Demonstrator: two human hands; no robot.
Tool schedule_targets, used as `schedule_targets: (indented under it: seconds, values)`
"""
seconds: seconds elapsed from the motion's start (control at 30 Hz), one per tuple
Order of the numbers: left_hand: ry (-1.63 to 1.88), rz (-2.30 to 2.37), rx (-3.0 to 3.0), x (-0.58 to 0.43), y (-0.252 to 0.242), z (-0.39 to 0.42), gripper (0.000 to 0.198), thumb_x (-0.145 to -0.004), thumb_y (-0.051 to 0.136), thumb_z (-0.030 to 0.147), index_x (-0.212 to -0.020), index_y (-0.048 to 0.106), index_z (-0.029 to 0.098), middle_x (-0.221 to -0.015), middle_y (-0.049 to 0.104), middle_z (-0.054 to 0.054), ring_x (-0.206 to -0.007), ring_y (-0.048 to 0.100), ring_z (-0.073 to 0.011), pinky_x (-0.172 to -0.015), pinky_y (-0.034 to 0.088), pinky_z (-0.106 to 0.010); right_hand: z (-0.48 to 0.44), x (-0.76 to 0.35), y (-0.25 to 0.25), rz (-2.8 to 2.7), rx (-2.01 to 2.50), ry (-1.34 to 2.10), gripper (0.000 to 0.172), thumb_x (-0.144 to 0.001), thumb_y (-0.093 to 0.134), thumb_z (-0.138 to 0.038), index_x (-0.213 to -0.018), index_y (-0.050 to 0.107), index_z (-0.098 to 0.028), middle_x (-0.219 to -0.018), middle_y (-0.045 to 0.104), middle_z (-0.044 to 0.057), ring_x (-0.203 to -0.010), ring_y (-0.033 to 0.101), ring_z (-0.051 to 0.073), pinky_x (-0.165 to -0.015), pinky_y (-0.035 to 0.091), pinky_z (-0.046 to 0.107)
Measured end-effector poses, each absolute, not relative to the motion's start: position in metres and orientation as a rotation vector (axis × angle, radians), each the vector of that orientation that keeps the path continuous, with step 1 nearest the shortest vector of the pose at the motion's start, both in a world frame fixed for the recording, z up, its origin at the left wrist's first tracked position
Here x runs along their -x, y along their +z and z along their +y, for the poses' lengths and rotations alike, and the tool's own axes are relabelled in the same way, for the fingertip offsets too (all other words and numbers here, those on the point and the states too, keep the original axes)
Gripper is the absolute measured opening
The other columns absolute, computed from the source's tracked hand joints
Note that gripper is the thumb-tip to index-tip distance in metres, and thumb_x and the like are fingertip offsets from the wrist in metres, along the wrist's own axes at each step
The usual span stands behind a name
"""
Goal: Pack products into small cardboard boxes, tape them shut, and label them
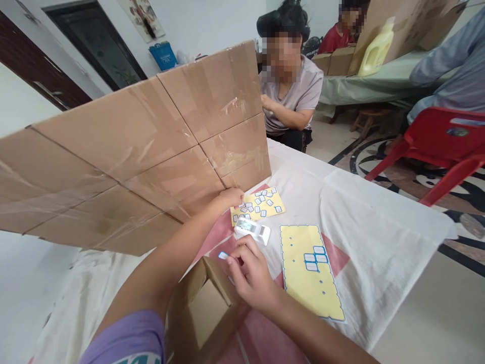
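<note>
My right hand (252, 275) pinches a small white card piece with a blue border (223, 256) between thumb and fingertip, above the near edge of an open cardboard box. Farther forward, my left hand (232, 197) is closed at the left edge of a yellow sheet (252, 215) scattered with several similar pieces; what its fingers hold, if anything, is hidden. Between the hands lies a small white plastic object (253, 231) with a greenish, clear-looking section. To the right, a yellow board with a wavy blue edge (303, 298) bears several joined white pieces near its middle.
A tall taped cardboard panel (151, 136) stands along the left. The open cardboard box (182, 323) sits close to me. White cloth and reddish patches cover the table (364, 237). Across it a person (299, 96) sits behind the panel's end. A red chair (447, 136) stands at right.
</note>
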State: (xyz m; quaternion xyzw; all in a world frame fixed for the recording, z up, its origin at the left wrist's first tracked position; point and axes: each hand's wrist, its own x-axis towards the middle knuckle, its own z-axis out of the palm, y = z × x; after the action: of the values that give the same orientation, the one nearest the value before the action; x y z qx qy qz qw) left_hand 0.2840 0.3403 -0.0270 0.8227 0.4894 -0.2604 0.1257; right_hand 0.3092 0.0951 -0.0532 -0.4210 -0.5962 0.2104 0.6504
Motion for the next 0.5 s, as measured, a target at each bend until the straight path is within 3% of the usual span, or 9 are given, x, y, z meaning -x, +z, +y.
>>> schedule_targets:
  seconds: [0.3, 0.4, 0.5]
  values:
    - [-0.587, 1.516, -2.622, -0.280, 0.008, 0.308, 0.038, -0.094, 0.061, 0.043, -0.123, 0.061, 0.018, -0.124, 0.064, -0.010, -0.109, 0.063, -0.0223, -0.095, 0.054, -0.046, 0.094, -0.310, -0.049, -1.366, 0.979, 0.585, 0.011, -0.095, 0.050, -0.019, -0.085, 0.050, -0.022, -0.089, 0.055, 0.004, -0.083, 0.055, 0.018, -0.071, 0.046, 0.031]
    - [-0.475, 1.543, -2.647, -0.233, 0.042, 0.272, 0.030, -0.096, 0.055, 0.045, -0.107, 0.068, 0.021, -0.109, 0.071, -0.008, -0.108, 0.065, -0.0262, -0.092, 0.052, -0.043, 0.099, -0.319, -0.046, -1.365, 0.979, 0.707, 0.019, -0.099, 0.046, -0.024, -0.081, 0.047, -0.022, -0.085, 0.054, 0.002, -0.080, 0.053, 0.017, -0.073, 0.043, 0.031]
    - [-0.430, 1.625, -2.596, -0.169, 0.062, 0.200, 0.041, -0.101, 0.035, 0.049, -0.099, 0.070, 0.027, -0.092, 0.074, -0.006, -0.092, 0.071, -0.0274, -0.079, 0.051, -0.038, 0.105, -0.330, -0.041, -1.393, 0.952, 0.928, 0.028, -0.102, 0.041, -0.028, -0.075, 0.045, -0.022, -0.078, 0.051, 0.000, -0.075, 0.051, 0.015, -0.072, 0.041, 0.031]
